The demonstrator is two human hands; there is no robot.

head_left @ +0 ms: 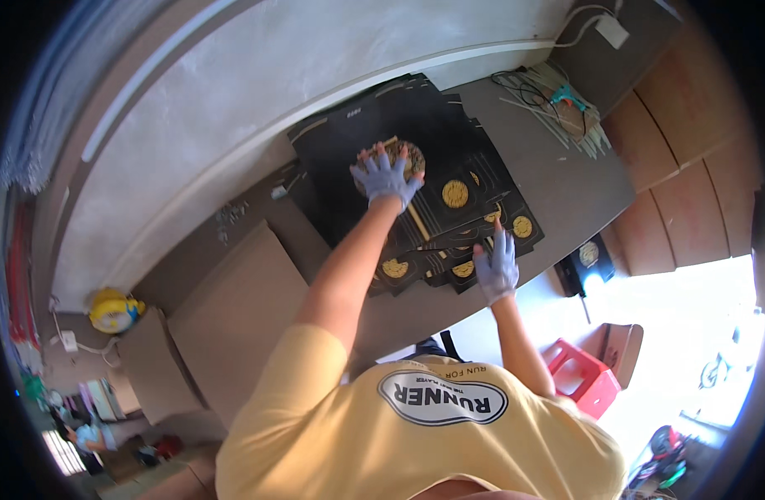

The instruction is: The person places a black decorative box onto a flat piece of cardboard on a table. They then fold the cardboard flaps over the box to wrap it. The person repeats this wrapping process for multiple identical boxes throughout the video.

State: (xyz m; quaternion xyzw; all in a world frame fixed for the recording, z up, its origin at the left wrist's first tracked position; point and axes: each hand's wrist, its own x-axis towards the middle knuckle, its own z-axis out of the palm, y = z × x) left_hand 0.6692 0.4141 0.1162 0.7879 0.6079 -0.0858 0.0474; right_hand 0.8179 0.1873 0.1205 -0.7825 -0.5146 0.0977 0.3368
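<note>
A stack of flat black printed card sheets with gold round emblems lies fanned out on the grey-brown table. My left hand, in a pale grey-lavender glove with bare fingertips, presses flat with spread fingers over a large round patterned emblem on the upper sheet. Gloved the same way, my right hand rests at the stack's near right edge. Its fingers are stretched out over the overlapping sheets, the thumb held apart. Whether a sheet edge lies under its fingertips is too small to tell.
Thin pale sticks and a teal glue gun with a cable lie at the table's far right. Brown cartons stand beyond that end. A red plastic stool is at lower right. A yellow round object sits at far left, near large cardboard.
</note>
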